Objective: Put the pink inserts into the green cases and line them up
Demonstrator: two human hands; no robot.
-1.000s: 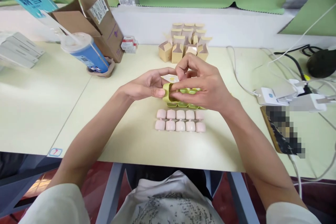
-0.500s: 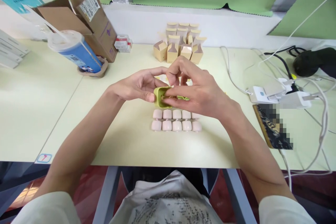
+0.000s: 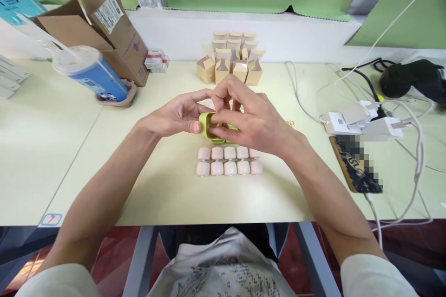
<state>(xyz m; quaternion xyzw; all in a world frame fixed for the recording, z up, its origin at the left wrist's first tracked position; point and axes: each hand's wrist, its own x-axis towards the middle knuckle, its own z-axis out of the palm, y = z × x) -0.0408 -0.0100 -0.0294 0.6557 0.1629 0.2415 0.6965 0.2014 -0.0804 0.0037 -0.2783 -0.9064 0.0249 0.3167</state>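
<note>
My left hand (image 3: 176, 115) and my right hand (image 3: 249, 118) meet above the table's middle, both pinching one small green case (image 3: 205, 125). The left thumb presses its left side; the right fingers curl over its top. More green cases (image 3: 223, 139) lie under my right hand, mostly hidden. Just in front of them, two rows of small pink cases (image 3: 229, 160) sit on the pale table (image 3: 174, 190). Behind my hands stands a cluster of small tan paper boxes (image 3: 230, 58), several with open flaps.
A blue cup with a lid and straw (image 3: 88, 74) leans at the left by an open cardboard box (image 3: 94, 28). A small red-and-white packet (image 3: 155, 61) lies near it. White chargers and cables (image 3: 362, 123), a dark patterned phone (image 3: 355, 164) and a black object (image 3: 407, 79) fill the right side.
My hands have kept hold of the green case and shifted slightly left in view as the camera moved; the fingers have adjusted on the case. The pink cases have not moved.
</note>
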